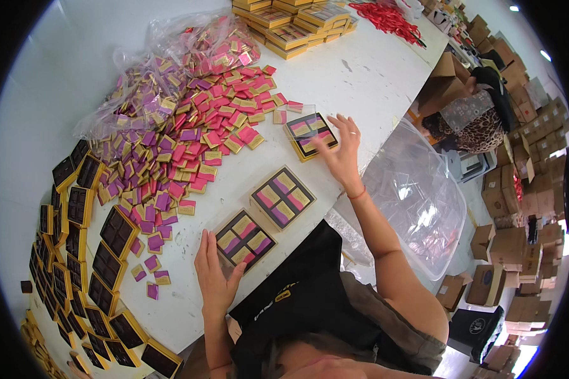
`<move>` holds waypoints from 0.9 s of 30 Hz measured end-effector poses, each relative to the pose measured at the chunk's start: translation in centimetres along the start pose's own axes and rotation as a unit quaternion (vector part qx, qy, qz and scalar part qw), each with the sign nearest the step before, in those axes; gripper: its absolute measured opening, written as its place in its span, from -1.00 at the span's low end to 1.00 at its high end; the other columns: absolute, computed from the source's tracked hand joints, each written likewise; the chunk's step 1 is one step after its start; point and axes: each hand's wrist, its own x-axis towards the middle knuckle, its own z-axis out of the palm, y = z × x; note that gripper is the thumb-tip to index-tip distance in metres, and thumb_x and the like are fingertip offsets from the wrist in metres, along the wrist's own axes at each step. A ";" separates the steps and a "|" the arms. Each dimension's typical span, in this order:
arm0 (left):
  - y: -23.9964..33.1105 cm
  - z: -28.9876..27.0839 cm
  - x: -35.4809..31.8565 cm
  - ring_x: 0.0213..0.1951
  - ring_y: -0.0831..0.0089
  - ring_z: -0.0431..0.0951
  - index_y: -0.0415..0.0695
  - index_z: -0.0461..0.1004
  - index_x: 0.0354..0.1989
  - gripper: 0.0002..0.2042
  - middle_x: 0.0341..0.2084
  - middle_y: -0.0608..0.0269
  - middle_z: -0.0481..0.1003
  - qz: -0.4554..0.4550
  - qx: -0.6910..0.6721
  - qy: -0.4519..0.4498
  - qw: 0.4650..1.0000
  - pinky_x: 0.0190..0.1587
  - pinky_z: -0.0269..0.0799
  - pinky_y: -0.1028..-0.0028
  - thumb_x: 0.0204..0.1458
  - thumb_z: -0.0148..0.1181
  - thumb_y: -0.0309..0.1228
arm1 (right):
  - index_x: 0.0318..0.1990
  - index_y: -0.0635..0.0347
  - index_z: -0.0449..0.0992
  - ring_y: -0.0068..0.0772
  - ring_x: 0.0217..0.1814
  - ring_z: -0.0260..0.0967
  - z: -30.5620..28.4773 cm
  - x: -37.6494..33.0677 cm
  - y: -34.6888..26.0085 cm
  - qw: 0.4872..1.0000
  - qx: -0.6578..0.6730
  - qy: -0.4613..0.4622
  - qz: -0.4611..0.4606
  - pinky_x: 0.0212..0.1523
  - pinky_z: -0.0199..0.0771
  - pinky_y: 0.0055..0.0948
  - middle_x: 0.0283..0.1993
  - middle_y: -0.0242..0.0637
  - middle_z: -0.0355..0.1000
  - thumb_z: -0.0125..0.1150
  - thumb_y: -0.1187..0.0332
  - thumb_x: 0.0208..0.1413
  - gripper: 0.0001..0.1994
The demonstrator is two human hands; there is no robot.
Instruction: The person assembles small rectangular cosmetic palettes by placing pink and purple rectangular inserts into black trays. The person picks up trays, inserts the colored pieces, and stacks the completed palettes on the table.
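My left hand [219, 275] lies along the left side of a black-and-gold box [245, 239], fingers stretched out and thumb near its lower corner. Pink, purple and gold wrapped pieces sit in its four compartments. A similar filled box [282, 198] stands just right of it, apart from both hands. Farther off, my right hand [342, 150] is open with fingers spread, its thumb at the right side of a third filled box [306, 151]. Over that box's far edge lies a clear plastic lid [305, 111], tilted and partly overlapping it.
A heap of small wrapped pieces [215, 120] spills from a clear plastic bag [139, 95]. Open dark-trayed boxes [117, 230] line the left. Stacked filled boxes [286, 36] and red ribbons [392, 22] are at the back. A clear bin [417, 196] stands right; a person [477, 120] bends beyond.
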 end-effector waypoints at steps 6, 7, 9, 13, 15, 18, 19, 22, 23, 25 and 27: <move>0.2 -0.1 0.1 0.34 -0.03 0.12 -0.29 0.06 0.39 -0.17 0.38 -0.14 0.06 -0.003 -0.004 -0.004 1.000 0.35 0.01 0.15 0.06 0.27 -0.08 | 0.37 -0.09 0.24 0.49 0.50 -0.24 3.0 5.2 -3.5 0.968 -0.117 -0.198 -0.103 0.32 -0.13 0.44 0.40 0.19 0.07 0.38 -0.45 -0.39 0.10; 0.1 -0.1 0.1 0.34 -0.03 0.12 -0.29 0.06 0.39 -0.17 0.38 -0.14 0.06 -0.002 -0.002 -0.003 1.000 0.35 0.01 0.15 0.06 0.27 -0.08 | 0.38 -0.12 0.22 0.39 0.44 -0.05 3.7 6.4 -3.0 0.954 -0.146 -0.223 -0.139 0.30 0.00 0.31 0.35 0.13 0.18 0.36 -0.46 -0.40 0.11; 0.0 -0.1 0.0 0.34 -0.03 0.13 -0.29 0.06 0.39 -0.17 0.38 -0.14 0.06 -0.001 0.003 -0.003 1.000 0.35 0.01 0.15 0.05 0.28 -0.08 | 0.40 -0.09 0.19 0.26 0.39 0.06 3.9 9.8 -2.6 0.903 -0.094 -0.407 -0.105 0.29 0.07 0.19 0.32 0.08 0.23 0.39 -0.39 -0.33 0.09; -0.1 -0.1 -0.1 0.32 -0.03 0.15 -0.28 0.07 0.39 -0.17 0.38 -0.13 0.07 -0.002 0.000 0.006 1.000 0.34 0.03 0.15 0.04 0.30 -0.10 | 0.35 -0.03 0.28 0.06 0.33 0.18 2.1 11.3 -3.0 0.913 -0.085 -0.386 -0.103 0.24 0.14 0.00 0.24 0.01 0.32 0.42 -0.29 -0.30 0.00; -0.2 0.1 0.1 0.32 -0.03 0.16 -0.27 0.08 0.39 -0.17 0.37 -0.13 0.08 0.005 -0.004 0.006 1.000 0.33 0.04 0.15 0.02 0.32 -0.13 | 0.30 0.01 0.36 0.05 0.33 0.19 -0.2 9.3 -2.5 0.956 -0.104 -0.268 -0.060 0.22 0.13 0.03 0.25 0.05 0.30 0.42 -0.27 -0.31 -0.04; -0.2 0.1 -0.1 0.31 -0.02 0.18 -0.27 0.08 0.39 -0.16 0.37 -0.13 0.09 0.008 -0.005 0.011 1.000 0.32 0.06 0.15 0.00 0.35 -0.16 | 0.28 0.08 0.38 0.04 0.27 0.23 0.2 4.9 -0.3 0.977 -0.119 -0.172 -0.037 0.20 0.13 0.06 0.28 0.03 0.27 0.45 -0.26 -0.33 -0.03; -0.2 0.0 -0.1 0.30 -0.02 0.18 -0.27 0.08 0.39 -0.16 0.37 -0.13 0.09 0.007 -0.004 0.011 1.000 0.32 0.06 0.15 -0.01 0.35 -0.16 | 0.25 0.17 0.39 0.03 0.26 0.24 0.6 3.8 -0.7 0.983 -0.105 -0.153 0.007 0.20 0.13 0.02 0.24 0.06 0.30 0.46 -0.23 -0.29 -0.06; -0.3 -0.1 -0.1 0.30 -0.02 0.19 -0.27 0.08 0.39 -0.16 0.37 -0.13 0.09 0.005 -0.002 0.009 1.000 0.32 0.07 0.15 -0.01 0.35 -0.16 | 0.22 0.26 0.39 0.06 0.22 0.28 1.6 2.2 -2.0 0.980 -0.056 -0.145 0.127 0.18 0.15 -0.02 0.22 0.14 0.31 0.45 -0.20 -0.25 -0.08; -0.3 0.0 -0.2 0.30 -0.02 0.19 -0.27 0.08 0.39 -0.16 0.37 -0.13 0.08 0.006 -0.003 0.008 1.000 0.32 0.07 0.15 -0.01 0.35 -0.15 | 0.20 0.35 0.38 0.08 0.19 0.31 1.7 1.9 -2.1 0.981 -0.066 -0.131 0.129 0.15 0.20 0.00 0.22 0.21 0.31 0.43 -0.19 -0.21 -0.10; -0.3 -0.2 -0.2 0.32 -0.02 0.17 -0.27 0.07 0.39 -0.17 0.37 -0.13 0.08 0.005 -0.006 0.003 1.000 0.33 0.06 0.16 0.00 0.34 -0.18 | 0.19 0.39 0.37 0.10 0.21 0.30 3.0 1.5 -1.3 0.988 -0.081 -0.075 0.106 0.15 0.21 0.04 0.23 0.22 0.30 0.41 -0.20 -0.19 -0.08; -0.1 -0.4 -0.2 0.34 -0.02 0.13 -0.27 0.06 0.39 -0.20 0.38 -0.11 0.07 -0.001 -0.014 -0.004 1.000 0.35 0.04 0.18 0.01 0.30 -0.25 | 0.19 0.43 0.35 0.14 0.24 0.29 3.6 1.9 -1.5 0.988 -0.085 -0.078 0.103 0.17 0.21 0.06 0.25 0.26 0.27 0.37 -0.22 -0.15 -0.08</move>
